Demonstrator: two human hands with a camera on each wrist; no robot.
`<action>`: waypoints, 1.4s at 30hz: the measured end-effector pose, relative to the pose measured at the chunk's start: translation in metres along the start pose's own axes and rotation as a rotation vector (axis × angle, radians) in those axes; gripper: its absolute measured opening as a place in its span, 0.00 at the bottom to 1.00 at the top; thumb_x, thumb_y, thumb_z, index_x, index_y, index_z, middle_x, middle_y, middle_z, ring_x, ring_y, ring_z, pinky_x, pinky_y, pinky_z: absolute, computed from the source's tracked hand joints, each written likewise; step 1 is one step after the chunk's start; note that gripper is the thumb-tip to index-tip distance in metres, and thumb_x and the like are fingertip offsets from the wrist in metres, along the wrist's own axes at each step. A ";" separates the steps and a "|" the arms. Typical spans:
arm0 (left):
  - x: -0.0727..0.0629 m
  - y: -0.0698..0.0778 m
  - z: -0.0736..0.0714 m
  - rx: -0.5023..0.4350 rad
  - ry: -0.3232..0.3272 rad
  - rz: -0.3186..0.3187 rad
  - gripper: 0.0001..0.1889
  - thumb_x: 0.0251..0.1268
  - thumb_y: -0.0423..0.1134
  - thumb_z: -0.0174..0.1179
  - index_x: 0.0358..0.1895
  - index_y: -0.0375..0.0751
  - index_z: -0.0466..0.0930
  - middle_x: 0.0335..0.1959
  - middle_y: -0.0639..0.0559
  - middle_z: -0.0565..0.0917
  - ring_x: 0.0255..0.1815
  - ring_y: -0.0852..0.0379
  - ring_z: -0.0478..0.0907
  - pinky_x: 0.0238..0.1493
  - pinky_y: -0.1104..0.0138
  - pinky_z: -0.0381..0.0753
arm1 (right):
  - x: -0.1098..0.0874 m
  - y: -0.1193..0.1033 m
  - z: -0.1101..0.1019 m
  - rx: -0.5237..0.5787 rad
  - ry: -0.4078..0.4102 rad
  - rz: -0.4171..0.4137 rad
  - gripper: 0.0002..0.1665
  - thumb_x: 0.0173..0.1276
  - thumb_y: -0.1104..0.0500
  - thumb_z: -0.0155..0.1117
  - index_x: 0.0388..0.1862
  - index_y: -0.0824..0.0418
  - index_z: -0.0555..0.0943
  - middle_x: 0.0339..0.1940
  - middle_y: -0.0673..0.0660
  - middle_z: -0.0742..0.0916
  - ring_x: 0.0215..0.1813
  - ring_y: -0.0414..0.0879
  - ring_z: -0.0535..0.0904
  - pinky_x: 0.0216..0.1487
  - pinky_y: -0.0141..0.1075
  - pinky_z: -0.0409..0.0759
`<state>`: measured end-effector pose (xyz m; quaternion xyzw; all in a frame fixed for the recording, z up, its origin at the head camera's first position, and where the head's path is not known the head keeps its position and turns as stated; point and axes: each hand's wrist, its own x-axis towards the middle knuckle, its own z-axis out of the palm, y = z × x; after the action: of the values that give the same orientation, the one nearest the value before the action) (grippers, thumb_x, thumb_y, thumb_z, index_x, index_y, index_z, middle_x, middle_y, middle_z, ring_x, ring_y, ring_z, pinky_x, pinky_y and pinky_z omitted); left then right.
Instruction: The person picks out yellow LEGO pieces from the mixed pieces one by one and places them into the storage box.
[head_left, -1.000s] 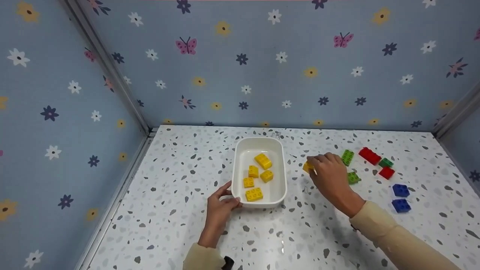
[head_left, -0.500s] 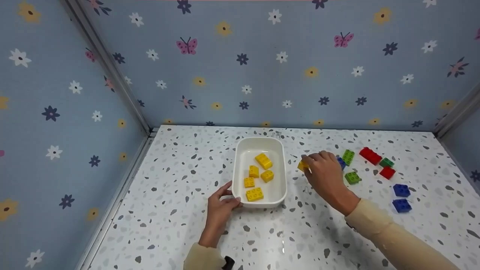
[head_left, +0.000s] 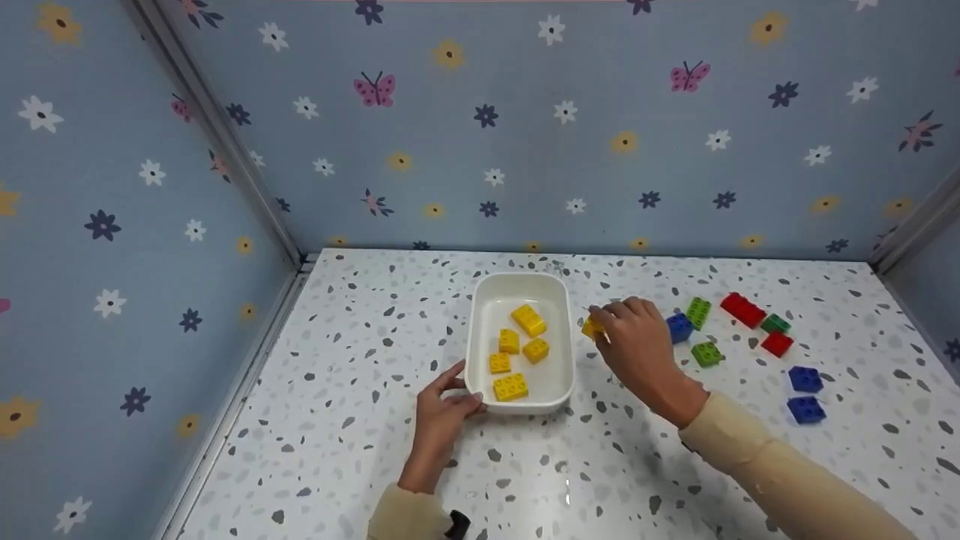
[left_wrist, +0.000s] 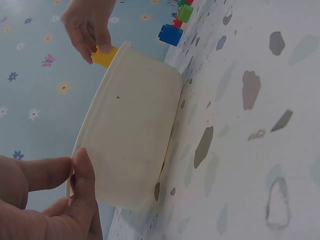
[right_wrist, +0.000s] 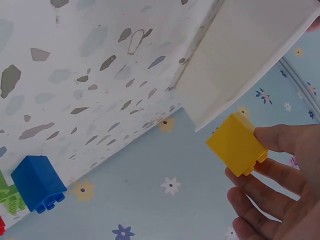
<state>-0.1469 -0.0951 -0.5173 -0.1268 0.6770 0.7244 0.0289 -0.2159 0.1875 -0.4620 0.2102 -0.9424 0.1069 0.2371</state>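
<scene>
My left hand (head_left: 442,418) pinches the near left corner of a white plastic tub (head_left: 566,375), thumb on the rim and fingers along the outer wall. Inside the tub lie several yellow toy bricks (head_left: 511,387), spread over its floor. My right hand (head_left: 637,349) is raised just right of the tub and holds one more yellow toy brick (right_wrist: 237,144) between thumb and fingertips. In the right wrist view that brick's studs face the fingers. The left wrist view shows it close by the tub's rim.
Right of the right hand lie a blue brick (head_left: 679,328), two light green bricks (head_left: 706,353), red bricks (head_left: 742,310), a dark green one (head_left: 775,323) and two more blue bricks (head_left: 805,379). A flowered wall panel (head_left: 525,150) rises behind the speckled table (head_left: 360,337).
My right hand has moved left toward the tub with the yellow toy brick, uncovering the blue brick behind it. The left hand and the tub have stayed in place.
</scene>
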 end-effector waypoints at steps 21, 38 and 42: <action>-0.002 0.000 0.000 -0.023 -0.009 -0.003 0.35 0.66 0.19 0.64 0.78 0.30 0.68 0.55 0.36 0.73 0.41 0.54 0.85 0.47 0.61 0.92 | 0.007 -0.026 0.005 -0.048 -0.019 -0.041 0.17 0.63 0.64 0.81 0.52 0.60 0.90 0.45 0.59 0.92 0.50 0.58 0.83 0.61 0.50 0.83; -0.003 0.001 0.000 -0.039 -0.016 0.005 0.34 0.67 0.19 0.64 0.77 0.29 0.69 0.56 0.34 0.73 0.41 0.52 0.86 0.47 0.61 0.92 | 0.008 -0.040 0.015 -0.027 -0.018 -0.080 0.18 0.62 0.65 0.80 0.51 0.60 0.91 0.44 0.58 0.92 0.48 0.56 0.84 0.59 0.49 0.84; -0.002 0.001 0.000 -0.019 -0.015 0.002 0.34 0.67 0.20 0.64 0.77 0.30 0.68 0.57 0.35 0.73 0.41 0.54 0.85 0.48 0.62 0.92 | 0.008 -0.041 0.017 -0.020 -0.031 -0.082 0.17 0.63 0.65 0.79 0.51 0.60 0.91 0.44 0.58 0.92 0.49 0.56 0.84 0.60 0.49 0.84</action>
<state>-0.1451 -0.0952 -0.5157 -0.1211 0.6698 0.7319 0.0320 -0.2109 0.1429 -0.4685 0.2480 -0.9376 0.0844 0.2287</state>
